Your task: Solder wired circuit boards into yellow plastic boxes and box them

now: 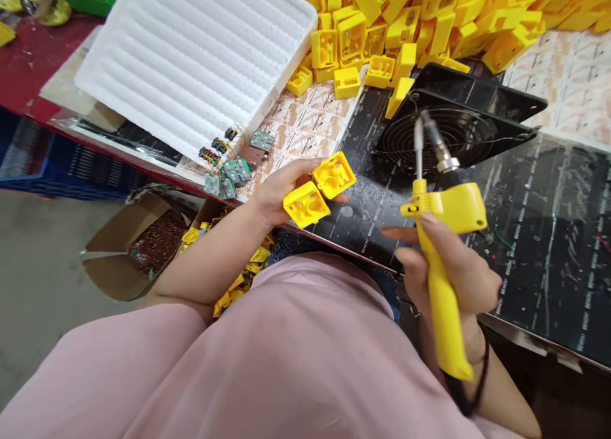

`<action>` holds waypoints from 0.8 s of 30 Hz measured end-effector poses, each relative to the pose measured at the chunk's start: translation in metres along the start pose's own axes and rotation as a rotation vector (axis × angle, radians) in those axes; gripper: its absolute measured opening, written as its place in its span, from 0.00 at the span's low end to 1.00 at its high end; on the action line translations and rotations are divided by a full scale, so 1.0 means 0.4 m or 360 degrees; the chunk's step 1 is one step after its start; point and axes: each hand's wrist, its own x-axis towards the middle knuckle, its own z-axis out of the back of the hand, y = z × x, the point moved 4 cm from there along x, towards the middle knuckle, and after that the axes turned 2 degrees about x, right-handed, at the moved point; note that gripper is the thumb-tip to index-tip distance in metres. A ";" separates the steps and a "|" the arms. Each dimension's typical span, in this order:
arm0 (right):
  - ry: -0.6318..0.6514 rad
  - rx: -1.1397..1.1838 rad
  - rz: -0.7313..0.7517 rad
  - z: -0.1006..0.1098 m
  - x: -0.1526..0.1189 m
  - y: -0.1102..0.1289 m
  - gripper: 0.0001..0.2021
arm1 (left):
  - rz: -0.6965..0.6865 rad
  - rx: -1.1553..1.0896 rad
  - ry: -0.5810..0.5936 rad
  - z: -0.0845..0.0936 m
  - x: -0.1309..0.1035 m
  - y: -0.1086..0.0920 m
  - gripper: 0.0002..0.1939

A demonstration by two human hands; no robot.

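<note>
My left hand [277, 194] holds two small yellow plastic housings, one [335, 174] above and to the right of the other [306, 205], their hollow sides facing up. In my right hand [461, 267] is a yellow soldering gun [443, 299], its fingers wrapped round the handle and its metal tip pointing away from me. The tip end overlaps a black fan [443, 133] with a round wire guard in this view; whether they touch I cannot tell.
A heap of yellow housings [351, 38] lies at the back. Left of it is a ribbed white foam sheet [200, 57], with wired green circuit boards [236, 170] at its near corner. An open cardboard box [119, 254] stands below the table's left edge.
</note>
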 end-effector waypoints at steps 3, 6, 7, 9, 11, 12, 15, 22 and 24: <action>0.0025 -0.0078 0.0121 -0.032 0.078 0.043 0.17 | 0.0252 -0.0339 0.0046 -0.028 -0.012 0.020 0.20; 0.0131 0.0055 0.0047 -0.076 0.115 0.058 0.20 | 0.0200 -0.0504 0.0090 -0.040 -0.022 0.031 0.13; 0.0183 0.0095 0.0054 -0.093 0.120 0.062 0.22 | 0.0151 -0.0525 0.0134 -0.041 -0.024 0.034 0.10; 0.0298 0.0147 0.0091 -0.125 0.124 0.067 0.23 | 0.0052 -0.0494 0.0255 -0.041 -0.026 0.037 0.10; 0.0359 0.0180 0.0116 -0.145 0.126 0.064 0.22 | -0.0044 -0.0348 0.0316 -0.030 -0.023 0.041 0.16; 0.0351 0.0186 0.0115 -0.150 0.128 0.058 0.22 | -0.0116 -0.0240 0.0286 -0.019 -0.020 0.041 0.20; 0.0332 0.0150 0.0075 -0.149 0.134 0.030 0.25 | -0.0425 0.0152 0.0069 0.028 -0.006 0.038 0.30; 0.0633 0.0037 0.0211 -0.138 0.131 -0.001 0.23 | -0.1210 0.1397 -0.0265 0.081 -0.010 -0.015 0.21; 0.0562 -0.0113 0.0206 -0.130 0.134 0.000 0.24 | -0.1368 0.1800 -0.0488 0.093 -0.028 -0.039 0.20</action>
